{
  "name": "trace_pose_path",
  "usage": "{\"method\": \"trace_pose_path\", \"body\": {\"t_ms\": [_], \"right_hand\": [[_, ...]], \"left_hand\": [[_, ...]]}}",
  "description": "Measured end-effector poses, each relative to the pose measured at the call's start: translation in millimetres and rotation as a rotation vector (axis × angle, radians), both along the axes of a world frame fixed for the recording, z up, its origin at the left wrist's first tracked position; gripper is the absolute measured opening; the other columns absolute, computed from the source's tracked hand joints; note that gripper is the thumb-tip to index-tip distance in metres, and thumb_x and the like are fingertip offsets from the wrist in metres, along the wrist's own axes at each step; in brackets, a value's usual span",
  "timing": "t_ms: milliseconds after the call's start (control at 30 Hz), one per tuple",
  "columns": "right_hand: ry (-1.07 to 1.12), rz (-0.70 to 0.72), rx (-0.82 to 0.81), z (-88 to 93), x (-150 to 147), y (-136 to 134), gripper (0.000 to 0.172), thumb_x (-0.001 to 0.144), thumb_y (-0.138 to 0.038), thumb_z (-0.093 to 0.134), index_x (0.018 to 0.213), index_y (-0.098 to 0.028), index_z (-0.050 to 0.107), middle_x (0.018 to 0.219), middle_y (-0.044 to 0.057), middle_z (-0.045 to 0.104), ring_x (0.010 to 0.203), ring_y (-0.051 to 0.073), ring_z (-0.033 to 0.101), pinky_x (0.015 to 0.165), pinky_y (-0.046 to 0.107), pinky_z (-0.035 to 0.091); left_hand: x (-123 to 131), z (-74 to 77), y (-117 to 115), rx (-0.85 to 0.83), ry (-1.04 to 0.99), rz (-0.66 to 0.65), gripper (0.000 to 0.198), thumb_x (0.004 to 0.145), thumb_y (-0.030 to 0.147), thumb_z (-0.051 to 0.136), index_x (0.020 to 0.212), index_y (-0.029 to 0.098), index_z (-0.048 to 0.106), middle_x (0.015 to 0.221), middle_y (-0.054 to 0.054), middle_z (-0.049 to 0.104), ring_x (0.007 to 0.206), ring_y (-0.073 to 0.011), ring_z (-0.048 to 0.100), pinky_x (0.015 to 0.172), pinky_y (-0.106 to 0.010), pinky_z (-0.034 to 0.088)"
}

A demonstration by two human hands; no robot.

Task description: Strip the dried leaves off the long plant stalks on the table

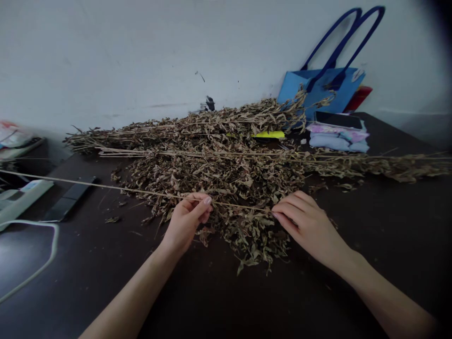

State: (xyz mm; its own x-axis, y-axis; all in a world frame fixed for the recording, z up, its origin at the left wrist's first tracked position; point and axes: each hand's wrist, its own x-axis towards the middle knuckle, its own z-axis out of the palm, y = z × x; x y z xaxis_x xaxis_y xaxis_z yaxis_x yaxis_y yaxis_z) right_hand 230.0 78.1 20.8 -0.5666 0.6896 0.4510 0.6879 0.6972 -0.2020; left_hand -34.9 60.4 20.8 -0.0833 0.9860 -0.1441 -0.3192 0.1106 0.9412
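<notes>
A long, thin dried plant stem stretches between my two hands and runs on past the left edge of the view. My left hand is closed on it, thumb against the fingers. At the stem's right end, my right hand pinches it with the fingertips. Beneath and behind the hands lies a heap of crumpled dry leaves, brownish green. Farther back rests a bundle of dried stalks with leaves on them. More leafy stalks reach out to the right.
A blue tote bag leans against the wall at the back right. Near it, a phone rests on folded cloth. On the left are a dark flat object, a white power strip and a white cable on the dark table.
</notes>
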Motion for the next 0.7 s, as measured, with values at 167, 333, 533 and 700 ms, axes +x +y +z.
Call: {"method": "trace_pose_path", "body": {"t_ms": [167, 333, 533, 700], "right_hand": [[0.0, -0.005, 0.022, 0.9, 0.4, 0.9, 0.013, 0.089, -0.02, 0.046, 0.086, -0.019, 0.059, 0.084, 0.005, 0.06, 0.083, 0.018, 0.049, 0.077, 0.034, 0.041], [-0.002, -0.007, 0.049, 3.0, -0.4, 0.8, 0.011, 0.088, -0.018, 0.048, 0.085, -0.018, 0.058, 0.084, 0.005, 0.059, 0.083, 0.018, 0.049, 0.078, 0.033, 0.041], [-0.005, 0.003, 0.046, 0.4, -1.2, -1.4, 0.011, 0.088, -0.019, 0.048, 0.086, -0.018, 0.058, 0.084, 0.004, 0.059, 0.083, 0.017, 0.048, 0.077, 0.034, 0.04], [-0.019, -0.01, 0.028, -0.3, -2.5, -2.5, 0.013, 0.089, -0.02, 0.047, 0.086, -0.019, 0.06, 0.084, 0.004, 0.06, 0.084, 0.018, 0.05, 0.075, 0.033, 0.04]], "left_hand": [[-0.7, -1.5, -0.3, -0.015, 0.018, -0.031, 0.013, 0.071, 0.023, 0.07, 0.077, 0.015, 0.061, 0.063, 0.003, 0.053, 0.053, -0.0052, 0.044, 0.048, -0.016, 0.036], [1.7, -4.4, -1.3, -0.014, 0.147, -0.073, 0.015, 0.071, 0.024, 0.071, 0.08, 0.015, 0.063, 0.063, 0.003, 0.052, 0.052, -0.005, 0.043, 0.046, -0.015, 0.034], [4.3, -3.9, -3.3, -0.006, 0.106, -0.069, 0.016, 0.073, 0.028, 0.07, 0.081, 0.015, 0.063, 0.07, 0.0, 0.059, 0.054, -0.0053, 0.045, 0.048, -0.016, 0.034], [4.0, -2.9, -3.6, -0.013, 0.098, -0.09, 0.017, 0.075, 0.03, 0.068, 0.079, 0.015, 0.062, 0.072, 0.0, 0.06, 0.053, -0.0055, 0.047, 0.047, -0.017, 0.034]]}}
